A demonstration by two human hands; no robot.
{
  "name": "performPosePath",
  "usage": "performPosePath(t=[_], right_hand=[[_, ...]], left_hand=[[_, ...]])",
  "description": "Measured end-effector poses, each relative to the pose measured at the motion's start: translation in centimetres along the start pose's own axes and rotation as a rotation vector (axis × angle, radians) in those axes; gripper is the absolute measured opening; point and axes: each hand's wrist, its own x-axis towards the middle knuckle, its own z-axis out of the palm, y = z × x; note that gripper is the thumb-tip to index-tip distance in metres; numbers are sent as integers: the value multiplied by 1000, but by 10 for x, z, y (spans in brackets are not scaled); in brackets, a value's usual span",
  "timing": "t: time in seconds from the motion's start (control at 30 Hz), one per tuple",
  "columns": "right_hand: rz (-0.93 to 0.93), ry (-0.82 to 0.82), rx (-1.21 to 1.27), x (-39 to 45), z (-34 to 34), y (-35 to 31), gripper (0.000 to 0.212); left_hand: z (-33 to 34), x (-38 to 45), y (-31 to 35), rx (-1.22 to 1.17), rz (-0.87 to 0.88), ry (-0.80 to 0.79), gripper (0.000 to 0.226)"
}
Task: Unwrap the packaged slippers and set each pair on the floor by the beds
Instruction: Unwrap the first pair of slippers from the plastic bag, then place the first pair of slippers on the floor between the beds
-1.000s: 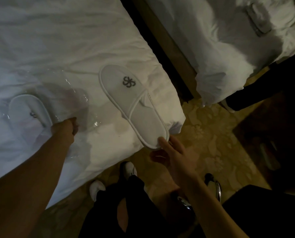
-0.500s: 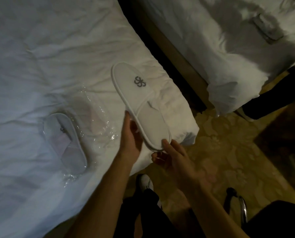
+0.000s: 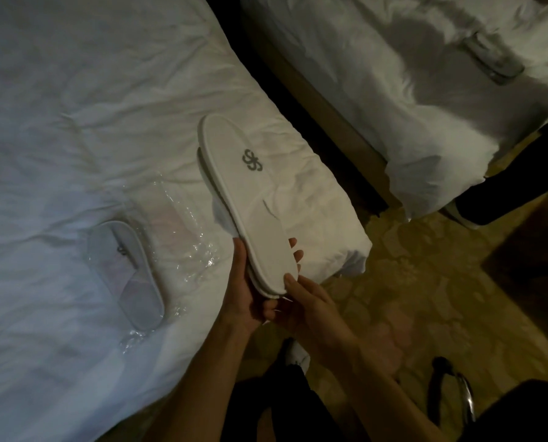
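Note:
A flat white pair of slippers [image 3: 247, 199] with a grey logo is held over the corner of the near bed [image 3: 75, 106], one slipper stacked on the other. My left hand [image 3: 247, 291] grips the heel end from the left, its fingertips showing past the right edge. My right hand [image 3: 301, 301] pinches the same heel end from below, thumb on top. A second pair of slippers [image 3: 126, 272] lies on the bed in clear plastic wrap [image 3: 183, 237]. Another wrapped package [image 3: 492, 60] rests on the far bed [image 3: 409, 84].
A dark gap with a wooden bed frame [image 3: 323, 100] separates the two beds. Patterned carpet [image 3: 425, 282] covers the floor at right. My white shoe [image 3: 298, 352] stands below the hands, and a chrome chair frame [image 3: 457, 397] is at lower right.
My left hand left the wrapped pair on the bed and took hold of the unwrapped pair's heel end. The view shifted, and the two stacked slippers now show slightly apart.

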Motion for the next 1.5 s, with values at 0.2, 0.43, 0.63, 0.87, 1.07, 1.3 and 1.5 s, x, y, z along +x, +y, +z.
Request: performPosePath(t=[0.2,0.43,0.63,0.87,1.07,1.3,1.5], right_hand=[[27,-56,-64,7,-6,-19,30],[-159,205,-515,9,-25,-69,55],[-257,84,-590,11,-54,-104,41],[-285,187,-363,1,-89,-119,57],[-303,199,-209,1,-117,-125,51],[-305,266,-131,13,-172,-123,49],[-299,360,-51,20,-205,-116,50]], left_hand=[[17,3,11,39,7,77,88],[40,17,13,132,0,76,64],[72,32,-4,437,-64,122,51],[104,53,-25,738,87,210,87],[119,69,-46,891,249,486,96],[105,81,-74,736,291,449,44],[111,84,-96,643,337,385,55]])
